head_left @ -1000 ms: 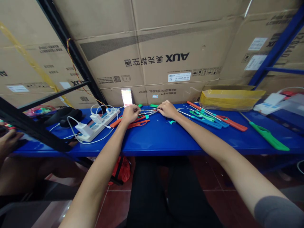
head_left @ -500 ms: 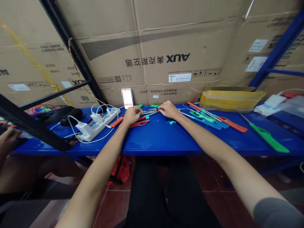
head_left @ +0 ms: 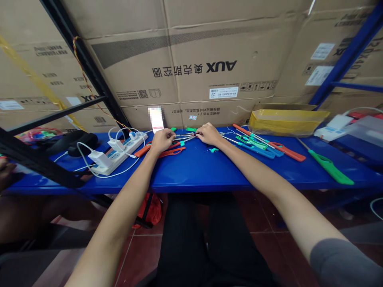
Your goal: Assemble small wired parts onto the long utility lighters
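Left hand point(head_left: 163, 140): we see it low on the bench, with the fingers closed narrow on the thin metal rods point(head_left: 184, 136). It looks like a pinch, but the back of the hand hides the contact.

Right hand point(head_left: 208, 134): its fingers also come narrow to the rods from the other side, so we judge that both hands share the work to keep the rods steady.

Rods: they lie across the space between the two hands, just above the blue steel bench point(head_left: 191, 185).

Near left hand: orange plastic lighter shells point(head_left: 172, 152) lie just beside it, probably placed there for easy reach.

Near right hand: a small teal plastic piece point(head_left: 213, 150) lies close; blue and green lighter shells point(head_left: 255, 149) are sorted in a row further right.

Far right: a green long lighter point(head_left: 330, 167) lies apart.

Far left: a white power strip point(head_left: 116, 154) has chargers plugged in, kept away from the work. Another person's hand point(head_left: 5, 173) shows at the edge.

Behind: a yellow box point(head_left: 287, 123) stands against a cardboard carton point(head_left: 191, 67).
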`<action>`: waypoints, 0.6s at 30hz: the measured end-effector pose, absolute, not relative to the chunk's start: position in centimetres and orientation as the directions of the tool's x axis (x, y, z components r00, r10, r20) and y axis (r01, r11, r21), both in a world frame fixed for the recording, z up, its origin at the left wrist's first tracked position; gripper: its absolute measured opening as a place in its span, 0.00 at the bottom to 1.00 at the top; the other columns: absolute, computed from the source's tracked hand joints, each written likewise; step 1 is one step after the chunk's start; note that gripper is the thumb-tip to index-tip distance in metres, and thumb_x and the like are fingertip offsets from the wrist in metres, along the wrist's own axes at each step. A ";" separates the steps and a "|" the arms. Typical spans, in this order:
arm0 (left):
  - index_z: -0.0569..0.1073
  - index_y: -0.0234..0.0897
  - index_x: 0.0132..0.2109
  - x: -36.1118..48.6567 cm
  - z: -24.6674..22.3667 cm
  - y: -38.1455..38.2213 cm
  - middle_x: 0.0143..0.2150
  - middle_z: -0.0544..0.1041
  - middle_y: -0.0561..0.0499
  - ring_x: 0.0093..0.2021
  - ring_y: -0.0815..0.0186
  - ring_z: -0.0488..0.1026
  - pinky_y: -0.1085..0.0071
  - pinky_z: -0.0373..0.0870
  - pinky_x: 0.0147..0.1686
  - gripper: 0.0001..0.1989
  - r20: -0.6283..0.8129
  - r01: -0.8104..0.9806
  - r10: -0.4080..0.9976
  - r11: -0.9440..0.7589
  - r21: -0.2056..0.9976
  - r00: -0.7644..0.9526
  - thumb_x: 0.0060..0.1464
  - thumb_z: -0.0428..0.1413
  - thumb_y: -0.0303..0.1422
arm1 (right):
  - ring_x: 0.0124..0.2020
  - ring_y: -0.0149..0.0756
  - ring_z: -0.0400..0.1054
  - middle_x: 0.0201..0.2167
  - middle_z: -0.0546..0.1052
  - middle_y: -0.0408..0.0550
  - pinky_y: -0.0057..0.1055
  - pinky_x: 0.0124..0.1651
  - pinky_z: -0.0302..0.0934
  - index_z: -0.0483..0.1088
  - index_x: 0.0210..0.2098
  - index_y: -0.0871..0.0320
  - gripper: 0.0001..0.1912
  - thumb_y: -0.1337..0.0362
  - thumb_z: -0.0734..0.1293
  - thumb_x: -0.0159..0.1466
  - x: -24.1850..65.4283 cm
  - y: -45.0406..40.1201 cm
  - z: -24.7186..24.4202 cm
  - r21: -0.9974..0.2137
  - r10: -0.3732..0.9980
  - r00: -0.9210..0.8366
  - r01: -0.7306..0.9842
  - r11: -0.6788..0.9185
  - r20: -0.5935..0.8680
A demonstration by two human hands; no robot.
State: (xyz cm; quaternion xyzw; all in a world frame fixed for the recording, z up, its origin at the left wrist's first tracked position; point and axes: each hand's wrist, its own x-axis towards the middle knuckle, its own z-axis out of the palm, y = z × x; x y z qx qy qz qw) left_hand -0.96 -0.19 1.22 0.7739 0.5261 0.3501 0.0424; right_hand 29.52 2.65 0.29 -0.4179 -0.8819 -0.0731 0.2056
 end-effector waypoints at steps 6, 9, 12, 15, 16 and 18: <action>0.87 0.39 0.41 -0.7 1.2 -0.4 0.44 0.89 0.43 0.44 0.51 0.85 0.59 0.77 0.49 0.05 0.523 0.798 0.831 -0.441 0.410 0.189 0.66 0.65 0.30 | 0.51 0.52 0.79 0.48 0.91 0.57 0.49 0.64 0.60 0.90 0.53 0.56 0.16 0.63 0.68 0.80 29.5 2.7 0.3 -0.039 0.689 -0.575 0.755 0.655 0.440; 0.87 0.39 0.41 -0.8 1.2 -0.3 0.44 0.89 0.43 0.44 0.50 0.85 0.58 0.77 0.50 0.05 0.527 0.799 0.829 -0.440 0.411 0.185 0.66 0.65 0.30 | 0.50 0.52 0.79 0.47 0.91 0.57 0.49 0.64 0.60 0.90 0.52 0.56 0.17 0.61 0.68 0.81 29.6 2.8 0.2 -0.044 0.684 -0.577 0.749 0.661 0.446; 0.86 0.39 0.41 -0.8 1.2 -0.3 0.43 0.89 0.43 0.44 0.50 0.85 0.58 0.78 0.50 0.05 0.528 0.796 0.828 -0.444 0.411 0.189 0.66 0.65 0.32 | 0.49 0.52 0.79 0.46 0.91 0.56 0.49 0.64 0.60 0.91 0.52 0.54 0.16 0.60 0.68 0.81 29.6 2.9 0.1 -0.048 0.675 -0.579 0.742 0.669 0.457; 0.86 0.39 0.41 -0.8 1.2 -0.4 0.43 0.89 0.43 0.43 0.51 0.85 0.59 0.77 0.49 0.06 0.530 0.797 0.826 -0.446 0.407 0.192 0.66 0.64 0.32 | 0.50 0.52 0.79 0.46 0.91 0.56 0.49 0.64 0.60 0.91 0.52 0.53 0.16 0.60 0.68 0.81 29.6 3.0 0.0 -0.053 0.674 -0.578 0.740 0.671 0.460; 0.86 0.39 0.41 -0.8 1.2 -0.4 0.43 0.89 0.43 0.43 0.51 0.85 0.59 0.77 0.49 0.06 0.529 0.796 0.826 -0.447 0.407 0.193 0.66 0.64 0.32 | 0.51 0.52 0.79 0.47 0.91 0.56 0.49 0.65 0.60 0.91 0.52 0.53 0.15 0.60 0.69 0.81 29.6 3.0 -0.1 -0.052 0.675 -0.578 0.741 0.670 0.459; 0.86 0.39 0.40 -0.7 1.3 -0.5 0.42 0.89 0.43 0.42 0.52 0.84 0.60 0.77 0.48 0.06 0.528 0.793 0.824 -0.455 0.404 0.204 0.65 0.64 0.32 | 0.51 0.53 0.79 0.47 0.91 0.57 0.49 0.65 0.59 0.90 0.51 0.54 0.15 0.60 0.69 0.81 29.6 3.1 -0.1 -0.047 0.676 -0.574 0.745 0.665 0.463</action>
